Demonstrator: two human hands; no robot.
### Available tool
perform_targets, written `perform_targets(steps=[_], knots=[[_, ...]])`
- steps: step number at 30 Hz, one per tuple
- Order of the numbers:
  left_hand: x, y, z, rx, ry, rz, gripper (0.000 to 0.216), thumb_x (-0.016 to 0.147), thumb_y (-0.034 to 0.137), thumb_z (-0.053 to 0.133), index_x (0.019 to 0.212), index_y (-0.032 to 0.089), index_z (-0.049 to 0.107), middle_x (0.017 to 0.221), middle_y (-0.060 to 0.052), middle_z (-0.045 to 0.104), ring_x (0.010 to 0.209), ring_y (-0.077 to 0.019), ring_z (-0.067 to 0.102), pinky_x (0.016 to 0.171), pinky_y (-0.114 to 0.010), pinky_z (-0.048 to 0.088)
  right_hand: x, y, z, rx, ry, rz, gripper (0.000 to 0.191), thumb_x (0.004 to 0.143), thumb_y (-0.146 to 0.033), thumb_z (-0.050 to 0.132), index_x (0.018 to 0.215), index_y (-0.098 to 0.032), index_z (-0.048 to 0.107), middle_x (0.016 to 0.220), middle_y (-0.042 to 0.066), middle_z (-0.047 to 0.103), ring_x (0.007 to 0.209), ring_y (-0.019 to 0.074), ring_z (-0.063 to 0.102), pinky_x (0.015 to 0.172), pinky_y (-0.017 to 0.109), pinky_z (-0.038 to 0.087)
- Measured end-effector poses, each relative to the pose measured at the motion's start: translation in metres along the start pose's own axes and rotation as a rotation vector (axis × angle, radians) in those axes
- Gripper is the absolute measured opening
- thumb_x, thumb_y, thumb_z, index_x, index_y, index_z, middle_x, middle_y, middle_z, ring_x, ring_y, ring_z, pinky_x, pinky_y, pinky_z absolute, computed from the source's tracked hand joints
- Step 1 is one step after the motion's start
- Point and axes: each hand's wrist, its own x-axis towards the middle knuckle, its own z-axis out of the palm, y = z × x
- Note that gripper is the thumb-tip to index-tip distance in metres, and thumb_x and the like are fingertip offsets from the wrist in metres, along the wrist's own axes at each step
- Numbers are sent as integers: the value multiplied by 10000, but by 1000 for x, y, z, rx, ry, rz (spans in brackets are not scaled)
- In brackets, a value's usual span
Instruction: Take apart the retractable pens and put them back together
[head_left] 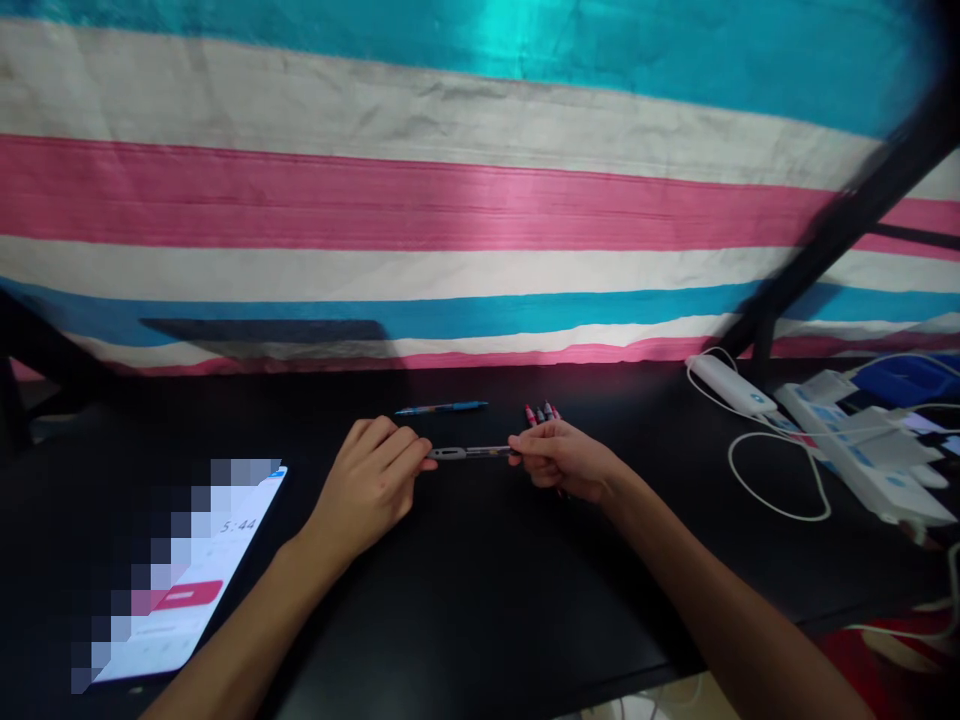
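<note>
A pen (471,453) with a grey section and a clear barrel is stretched level between my two hands, above the black table. My left hand (379,475) pinches its grey end, and that tip is hidden by my fingers. The clear end is pinched by my right hand (561,458). Just beyond the hands lies a blue pen (442,408) on the table. Several pens with red and dark ends (541,413) lie partly hidden behind my right hand.
A lit tablet (202,590) lies at the left near my forearm. On the right are a white power strip (862,450), a white power bank (731,385), loose white cables and a blue object (907,378). A striped sheet (450,200) hangs behind the black table (465,600).
</note>
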Motion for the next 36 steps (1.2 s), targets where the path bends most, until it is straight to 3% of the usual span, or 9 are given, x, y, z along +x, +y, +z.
perform_targets(steps=[9,15,24,26,29,30,32,34,36], knots=[[-4,2,5,-172,-64,-86,175,889,115,465,743,161,551,675,-41,520,677,-182,392,628,-318,342,1,2,3,-67,43,-98,317,648,-361,792,604,-113,600,459,-89,312,418,22,218,423,209,109],[0,3,9,-430,-126,-261,255,936,189,403,697,173,491,647,-8,462,664,-162,429,625,-284,353,-5,-5,7,-462,204,-421,208,771,-335,687,717,-137,651,561,-33,480,506,73,397,466,219,252],[-3,-7,4,-711,-267,-618,420,954,399,338,594,187,380,567,38,358,533,-117,352,534,-248,285,-9,-6,13,-828,242,-809,70,799,-233,659,857,-203,684,825,35,619,725,144,538,648,278,413],[-3,-8,6,-768,-306,-695,440,949,448,324,602,186,391,568,40,337,534,-116,327,520,-241,272,-10,-5,14,-836,260,-811,124,799,-261,662,916,-225,681,891,45,611,740,149,542,644,282,423],[-2,-9,6,-773,-292,-720,436,935,469,343,610,184,402,577,38,334,551,-118,324,523,-234,272,-7,-4,14,-706,288,-686,477,736,-326,724,1181,-259,569,965,48,602,697,135,556,582,261,435],[-1,-9,5,-765,-282,-716,433,931,468,351,609,184,400,577,38,332,551,-118,323,522,-232,272,-6,-3,14,-663,292,-627,488,752,-354,703,1203,-248,547,928,44,612,669,129,559,563,253,435],[1,-8,3,-751,-266,-708,431,927,466,358,604,184,397,574,38,333,547,-118,325,518,-230,272,-3,-2,13,-631,290,-522,276,837,-392,589,1027,-194,620,767,28,625,601,114,551,546,242,434],[2,-7,1,-733,-254,-703,427,925,464,365,604,184,403,572,40,339,541,-116,329,515,-229,272,0,-2,11,-637,278,-457,291,884,-392,503,753,-164,627,623,18,597,546,103,531,532,234,431],[3,-7,-1,-711,-237,-702,424,923,460,369,606,183,412,567,41,346,540,-117,342,517,-228,275,1,-1,9,-596,256,-452,238,846,-361,566,721,-165,616,636,16,598,554,103,534,515,225,433]])
